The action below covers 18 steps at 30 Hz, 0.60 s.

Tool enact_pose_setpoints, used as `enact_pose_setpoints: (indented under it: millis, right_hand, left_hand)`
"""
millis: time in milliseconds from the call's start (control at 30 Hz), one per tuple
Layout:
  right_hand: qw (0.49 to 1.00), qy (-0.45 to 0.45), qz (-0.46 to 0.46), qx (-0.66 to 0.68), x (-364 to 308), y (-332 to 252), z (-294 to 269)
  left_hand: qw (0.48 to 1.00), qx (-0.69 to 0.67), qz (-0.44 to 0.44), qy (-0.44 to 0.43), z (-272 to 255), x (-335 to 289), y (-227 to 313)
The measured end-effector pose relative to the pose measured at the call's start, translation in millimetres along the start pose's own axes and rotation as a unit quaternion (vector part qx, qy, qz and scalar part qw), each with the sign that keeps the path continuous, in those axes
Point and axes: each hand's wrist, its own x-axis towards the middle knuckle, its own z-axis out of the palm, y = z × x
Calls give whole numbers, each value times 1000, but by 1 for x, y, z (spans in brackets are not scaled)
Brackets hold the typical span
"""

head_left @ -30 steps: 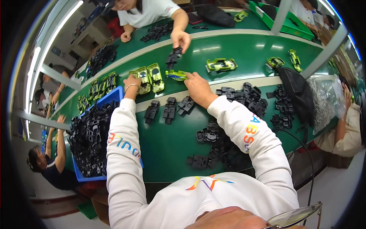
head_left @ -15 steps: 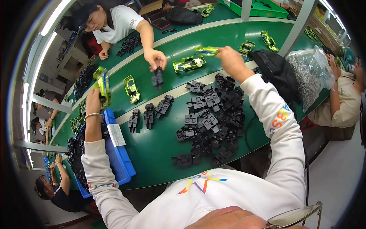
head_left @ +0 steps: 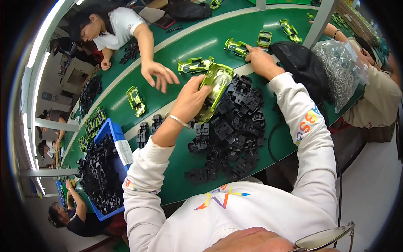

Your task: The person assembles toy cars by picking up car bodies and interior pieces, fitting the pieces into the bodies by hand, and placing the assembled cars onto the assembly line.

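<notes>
Green, smooth work surface (head_left: 168,185) stretches under a heap of black moulded plastic parts (head_left: 220,131), with a blue plastic crate (head_left: 118,133) to the left. Clamped by its side in the left hand (head_left: 189,100) is a translucent lime-green toy-car shell (head_left: 220,82), raised in front of the heap, up and right of the palm, its long axis slanting from lower left to upper right. The right hand (head_left: 262,62), farther from the heap, touches the right end of another lime-green car shell (head_left: 236,47), lengthwise leftward from the fingertips; whether they pinch it, I cannot tell.
</notes>
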Motion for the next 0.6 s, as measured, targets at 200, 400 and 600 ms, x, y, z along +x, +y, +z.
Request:
enact_pose_setpoints:
  millis: [200,400,600]
  right_hand:
    - [994,85,18,61,13,0,-17]
    - [973,141,-57,174,10,-38,-20]
    - [935,60,70,344,8,12,15]
  left_hand:
    - [989,130,-13,68,32,85,-32]
    - [980,168,-7,111,59,126,-86]
    - [984,98,-32,143,105,116,-67]
